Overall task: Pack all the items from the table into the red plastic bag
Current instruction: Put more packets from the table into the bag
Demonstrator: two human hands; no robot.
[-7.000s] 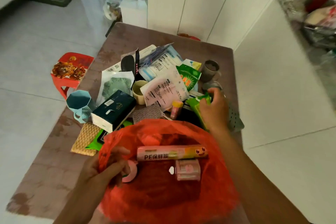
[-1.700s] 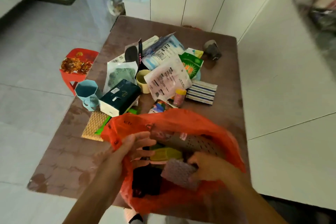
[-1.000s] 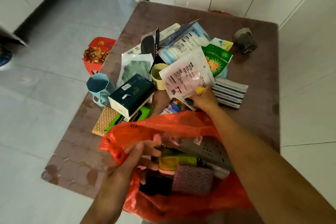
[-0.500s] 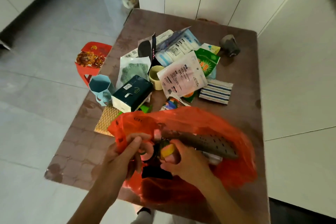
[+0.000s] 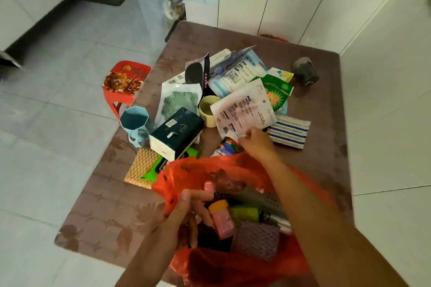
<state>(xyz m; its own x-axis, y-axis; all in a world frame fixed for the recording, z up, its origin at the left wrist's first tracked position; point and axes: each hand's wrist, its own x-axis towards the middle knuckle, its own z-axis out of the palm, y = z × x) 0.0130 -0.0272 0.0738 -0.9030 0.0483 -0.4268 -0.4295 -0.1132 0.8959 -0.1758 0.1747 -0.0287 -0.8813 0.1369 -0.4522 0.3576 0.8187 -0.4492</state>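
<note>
The red plastic bag (image 5: pixel 235 263) stands open at the table's near edge. My left hand (image 5: pixel 186 212) grips its left rim. Inside lie a pink bottle with a yellow cap (image 5: pixel 222 218), a purple scouring pad (image 5: pixel 256 240) and a grey perforated item (image 5: pixel 263 200). My right hand (image 5: pixel 255 142) reaches past the bag's far rim and pinches the lower corner of a white printed pouch (image 5: pixel 245 109). A colourful packet (image 5: pixel 227 147) lies just left of that hand. A blue-striped cloth (image 5: pixel 290 131) lies to its right.
The brown table (image 5: pixel 105 212) holds a dark green tissue box (image 5: pixel 178 131), blue cup (image 5: pixel 135 123), cream cup (image 5: pixel 208 112), green packet (image 5: pixel 277 95), woven pad (image 5: pixel 140 168) and a grey cup (image 5: pixel 304 72) at the far right. A red stool (image 5: pixel 123 86) stands left of the table.
My right hand left the bag, where it dropped the pink bottle, and moved forward to the white pouch on the table. My left hand kept hold of the bag's rim.
</note>
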